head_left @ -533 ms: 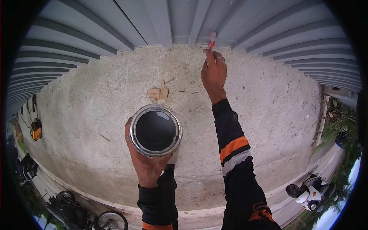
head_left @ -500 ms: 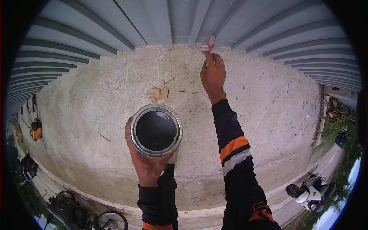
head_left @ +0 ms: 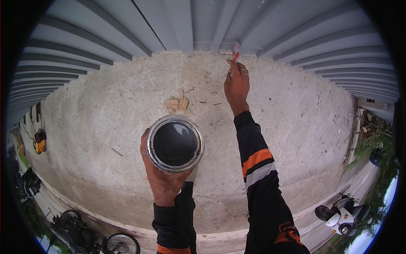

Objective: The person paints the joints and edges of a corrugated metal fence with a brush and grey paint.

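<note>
Right now our left hand point(head_left: 163, 182) is clamped on an open round paint tin point(head_left: 175, 144), palm under it and fingers curled up its left side, thumb side hidden behind the can; rim is silvery, inside looks dark and glossy with a small highlight. Tin sits upright at the middle of the view, held out over the rough pale concrete wall top point(head_left: 105, 127)

Our right hand point(head_left: 237, 84) is stretched forward and up, fingers pinched together on a thin brush point(head_left: 235, 51) with a red handle; its pale tip touches or sits just at the lower edge of the grey corrugated metal fence point(head_left: 169, 25), right where the sheeting meets the concrete. We cannot tell if bristles are actually pressed to the metal, too small

Both sleeves are black with orange and grey bands, right sleeve point(head_left: 258, 165) running well apart from the tin, on its right

Just beyond the tin, small wood scraps point(head_left: 177, 103) lie on the concrete, a few thin twigs near them. Far left, an orange-black object point(head_left: 40, 142) at the wall's edge. Below: a motorbike point(head_left: 84, 237) lower left, a white scooter point(head_left: 340, 213) lower right, greenery at far right
</note>
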Available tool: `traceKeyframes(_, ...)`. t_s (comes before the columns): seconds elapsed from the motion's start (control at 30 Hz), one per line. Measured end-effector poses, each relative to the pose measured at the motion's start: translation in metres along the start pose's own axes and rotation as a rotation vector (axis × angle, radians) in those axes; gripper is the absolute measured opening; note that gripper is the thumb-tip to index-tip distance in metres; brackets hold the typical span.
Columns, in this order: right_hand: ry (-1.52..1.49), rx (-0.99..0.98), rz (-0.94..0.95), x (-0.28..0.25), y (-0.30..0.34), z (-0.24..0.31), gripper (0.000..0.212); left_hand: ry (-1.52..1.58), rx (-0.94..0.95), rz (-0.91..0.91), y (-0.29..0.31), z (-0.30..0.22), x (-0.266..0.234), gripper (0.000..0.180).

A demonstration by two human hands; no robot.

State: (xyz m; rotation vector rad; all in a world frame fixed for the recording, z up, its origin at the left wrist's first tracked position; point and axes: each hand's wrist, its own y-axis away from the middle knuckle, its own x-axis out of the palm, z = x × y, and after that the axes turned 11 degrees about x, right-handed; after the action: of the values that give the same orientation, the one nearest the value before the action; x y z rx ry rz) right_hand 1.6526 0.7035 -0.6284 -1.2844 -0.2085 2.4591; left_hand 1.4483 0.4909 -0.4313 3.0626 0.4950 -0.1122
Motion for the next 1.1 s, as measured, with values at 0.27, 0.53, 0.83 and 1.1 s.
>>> traceKeyframes(0.27, 0.054, 0.077, 0.112, 0.017, -0.02, -0.011, 0.044, -0.078, 0.018, 0.044, -0.003, 0.0, 0.004, 0.121)
traceKeyframes(0.53, -0.033, -0.061, -0.1, -0.038, -0.039, 0.02, 0.047, -0.017, -0.036, 0.014, -0.003, 0.002, 0.002, 0.123)
traceKeyframes(0.83, -0.042, -0.009, 0.089, -0.057, -0.026, 0.022, 0.04, -0.064, 0.009, 0.04, -0.004, 0.002, 0.007, 0.12)
traceKeyframes(1.1, -0.121, -0.115, -0.113, -0.061, -0.043, 0.033, 0.036, -0.054, 0.018, 0.035, -0.001, -0.002, 0.005, 0.12)
